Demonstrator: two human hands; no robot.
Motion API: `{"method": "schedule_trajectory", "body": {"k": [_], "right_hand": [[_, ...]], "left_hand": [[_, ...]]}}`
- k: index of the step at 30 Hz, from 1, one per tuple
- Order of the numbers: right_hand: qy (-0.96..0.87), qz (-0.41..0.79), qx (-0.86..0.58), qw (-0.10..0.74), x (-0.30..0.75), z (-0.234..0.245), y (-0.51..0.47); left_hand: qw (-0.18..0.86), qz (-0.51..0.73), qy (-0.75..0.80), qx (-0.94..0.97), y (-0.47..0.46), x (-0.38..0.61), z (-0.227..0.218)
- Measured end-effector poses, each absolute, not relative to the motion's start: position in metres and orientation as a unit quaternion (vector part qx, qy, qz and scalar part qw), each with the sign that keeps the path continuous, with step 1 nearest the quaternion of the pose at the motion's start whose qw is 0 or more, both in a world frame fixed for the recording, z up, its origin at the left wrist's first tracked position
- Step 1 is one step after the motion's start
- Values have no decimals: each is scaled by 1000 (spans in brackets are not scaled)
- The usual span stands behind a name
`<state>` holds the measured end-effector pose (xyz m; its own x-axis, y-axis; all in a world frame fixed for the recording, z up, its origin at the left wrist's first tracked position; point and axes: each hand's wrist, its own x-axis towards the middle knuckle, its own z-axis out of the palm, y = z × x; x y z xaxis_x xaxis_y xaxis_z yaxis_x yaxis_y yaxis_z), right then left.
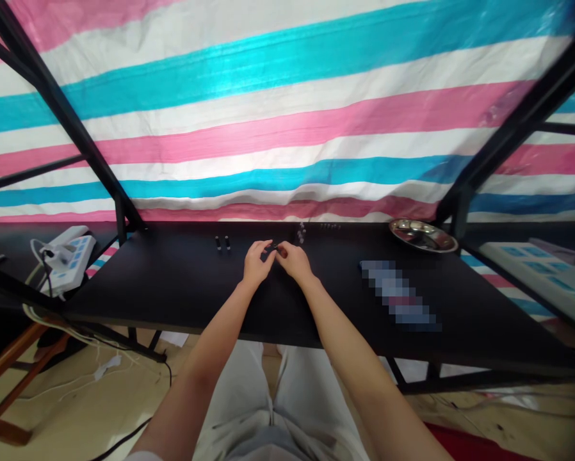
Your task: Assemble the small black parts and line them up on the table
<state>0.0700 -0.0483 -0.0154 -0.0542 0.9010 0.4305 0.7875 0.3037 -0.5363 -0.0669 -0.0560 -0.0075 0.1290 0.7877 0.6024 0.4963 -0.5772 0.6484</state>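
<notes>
My left hand (257,262) and my right hand (294,259) meet above the middle of the black table, fingertips curled in a pinch. Between them is a small dark piece (275,246), too small to name and partly covered by the fingers. Both hands appear to grip it. To the left of my left hand, two short black cylinders with pale ends, one (218,243) beside the other (228,243), stand near each other. Just beyond my right hand lies a cluster of small clear or whitish pieces (301,233). More tiny pieces (330,226) form a row along the back edge.
A shiny round metal dish (397,239) sits at the table's back right. In front of it lies a blurred-out bluish item (397,296). Power strips (79,259) with cables are at far left. Black frame bars (76,131) rise either side, before a striped sheet (268,77).
</notes>
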Motion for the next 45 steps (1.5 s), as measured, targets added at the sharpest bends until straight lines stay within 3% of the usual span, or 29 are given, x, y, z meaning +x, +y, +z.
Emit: {"method": "schedule_trajectory", "body": {"k": [19, 27, 33, 45], "right_hand": [[-730, 128, -545, 391, 59, -20, -51], [-758, 157, -527, 351, 58, -22, -50], [-755, 169, -534, 342, 57, -20, -52], [-752, 177, -535, 343, 56, -17, -55]], "left_hand": [[219, 477, 517, 676, -45, -75, -11], [97, 399, 659, 631, -36, -102, -4], [82, 270, 763, 582, -30, -122, 2], [74, 238, 781, 572, -21, -127, 1]]}}
